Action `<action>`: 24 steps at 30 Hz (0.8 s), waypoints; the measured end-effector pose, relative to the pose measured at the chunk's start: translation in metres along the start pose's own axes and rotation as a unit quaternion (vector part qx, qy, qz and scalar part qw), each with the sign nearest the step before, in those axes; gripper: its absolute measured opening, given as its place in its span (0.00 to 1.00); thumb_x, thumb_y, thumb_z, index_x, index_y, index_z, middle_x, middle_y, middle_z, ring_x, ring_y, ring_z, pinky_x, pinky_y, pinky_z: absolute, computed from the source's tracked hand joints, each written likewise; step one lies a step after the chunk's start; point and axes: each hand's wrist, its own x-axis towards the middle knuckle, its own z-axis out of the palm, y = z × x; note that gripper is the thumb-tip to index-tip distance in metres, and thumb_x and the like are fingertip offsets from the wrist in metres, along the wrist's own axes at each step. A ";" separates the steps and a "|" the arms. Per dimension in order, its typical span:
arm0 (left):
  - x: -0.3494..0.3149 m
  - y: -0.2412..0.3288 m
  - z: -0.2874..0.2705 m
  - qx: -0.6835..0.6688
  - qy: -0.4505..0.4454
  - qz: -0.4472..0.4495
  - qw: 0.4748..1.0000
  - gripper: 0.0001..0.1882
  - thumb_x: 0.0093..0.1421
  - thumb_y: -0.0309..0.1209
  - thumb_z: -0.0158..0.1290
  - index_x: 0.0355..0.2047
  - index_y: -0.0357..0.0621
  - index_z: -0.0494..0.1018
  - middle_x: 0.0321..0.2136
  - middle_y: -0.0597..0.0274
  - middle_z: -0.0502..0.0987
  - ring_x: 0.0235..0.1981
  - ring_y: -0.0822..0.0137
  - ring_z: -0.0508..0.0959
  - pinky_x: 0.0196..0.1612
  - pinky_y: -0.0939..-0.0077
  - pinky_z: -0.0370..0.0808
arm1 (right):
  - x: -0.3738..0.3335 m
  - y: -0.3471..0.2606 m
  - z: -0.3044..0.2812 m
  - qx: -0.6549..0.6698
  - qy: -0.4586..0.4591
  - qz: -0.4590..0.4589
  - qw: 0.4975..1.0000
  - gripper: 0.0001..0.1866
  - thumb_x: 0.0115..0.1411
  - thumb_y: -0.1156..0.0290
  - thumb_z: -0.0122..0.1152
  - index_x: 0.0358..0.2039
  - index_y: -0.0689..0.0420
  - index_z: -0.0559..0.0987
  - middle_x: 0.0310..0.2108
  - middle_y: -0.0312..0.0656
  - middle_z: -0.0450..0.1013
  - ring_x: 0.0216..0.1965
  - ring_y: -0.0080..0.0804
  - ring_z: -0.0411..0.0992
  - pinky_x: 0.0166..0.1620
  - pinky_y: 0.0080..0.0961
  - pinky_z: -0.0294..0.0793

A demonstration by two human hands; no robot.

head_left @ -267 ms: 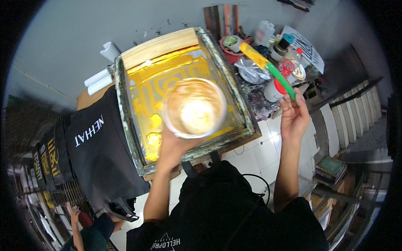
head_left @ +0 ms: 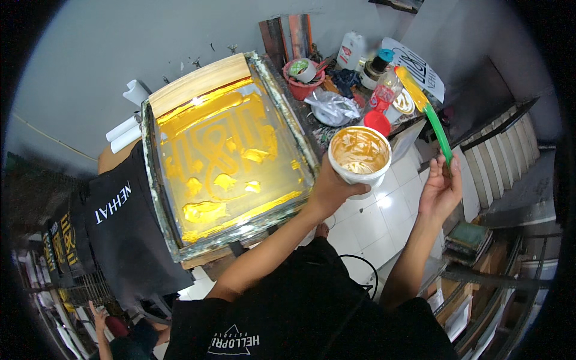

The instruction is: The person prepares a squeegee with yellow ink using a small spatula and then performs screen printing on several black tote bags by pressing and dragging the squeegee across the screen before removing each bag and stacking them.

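While the left hand (head_left: 330, 191) is closed around the lower side of the white tub (head_left: 371, 178), with the open mouth above this grip, the right hand (head_left: 441, 187) pinches the green handle (head_left: 440, 135) by its lower end. Its yellow-smeared blade (head_left: 411, 89) points upward, well apart from the tub.

I found a framed screen (head_left: 240, 226) resting on a brown board (head_left: 201, 260); to its right, a stained worktop (head_left: 318, 133) carried — closely crowded — a red pot (head_left: 298, 91), plastic bag (head_left: 339, 108) and white jug (head_left: 350, 51).
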 end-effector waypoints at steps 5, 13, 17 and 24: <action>0.049 -0.069 0.060 0.101 0.127 0.001 0.987 0.56 0.38 0.22 0.75 0.64 0.36 0.54 0.58 0.53 0.70 0.62 0.57 0.69 0.67 0.63 0.64 | 0.047 -0.020 -0.042 0.039 0.002 0.016 0.999 0.22 0.67 0.73 0.54 0.56 0.75 0.69 0.45 0.57 0.75 0.44 0.39 0.79 0.47 0.33 0.83; 0.092 -0.151 0.073 0.308 0.400 -0.125 0.854 0.55 0.33 0.24 0.76 0.63 0.41 0.59 0.57 0.48 0.70 0.60 0.47 0.70 0.65 0.56 0.65 | 0.114 0.018 -0.114 -0.048 -0.032 0.185 0.981 0.21 0.69 0.74 0.52 0.59 0.72 0.68 0.44 0.51 0.78 0.43 0.34 0.80 0.50 0.29 0.82; 0.111 -0.195 0.056 0.282 0.444 -0.025 0.850 0.56 0.34 0.23 0.75 0.63 0.40 0.55 0.59 0.50 0.66 0.60 0.52 0.70 0.64 0.59 0.66 | 0.123 0.020 -0.117 -0.020 -0.067 0.255 0.964 0.21 0.67 0.77 0.54 0.59 0.71 0.68 0.44 0.51 0.78 0.46 0.34 0.80 0.52 0.29 0.82; 0.104 -0.221 0.057 0.164 0.470 -0.069 0.864 0.57 0.35 0.11 0.65 0.66 0.38 0.48 0.61 0.50 0.64 0.62 0.57 0.67 0.65 0.64 0.66 | 0.129 0.030 -0.125 -0.018 -0.048 0.325 0.944 0.24 0.65 0.78 0.57 0.60 0.72 0.67 0.48 0.53 0.76 0.48 0.36 0.80 0.51 0.26 0.84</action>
